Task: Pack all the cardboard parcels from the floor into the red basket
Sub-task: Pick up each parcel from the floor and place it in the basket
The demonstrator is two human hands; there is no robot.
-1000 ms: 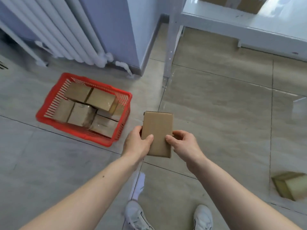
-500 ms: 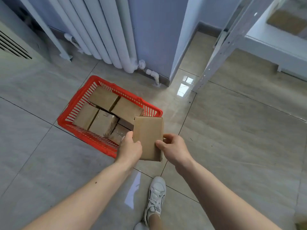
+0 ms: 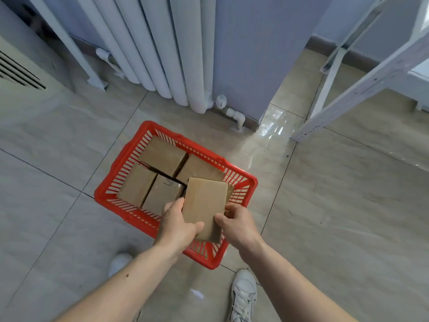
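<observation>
A red basket (image 3: 109, 182) stands on the tiled floor in front of me, with several cardboard parcels (image 3: 162, 155) lying flat inside it. I hold another brown cardboard parcel (image 3: 204, 205) above the basket's near right corner. My left hand (image 3: 178, 226) grips its lower left edge with the thumb on top. My right hand (image 3: 239, 226) grips its lower right edge. The parcel hides part of the basket's near right side.
A white radiator (image 3: 167, 54) and its pipes run along the blue wall behind the basket. A white metal rack leg (image 3: 348, 89) stands at the right. A vent unit (image 3: 21, 73) is at the far left. My white shoes (image 3: 243, 296) are below.
I have stepped closer to the basket and carried the parcel from beside it to above its near right corner. Both hands keep their grip.
</observation>
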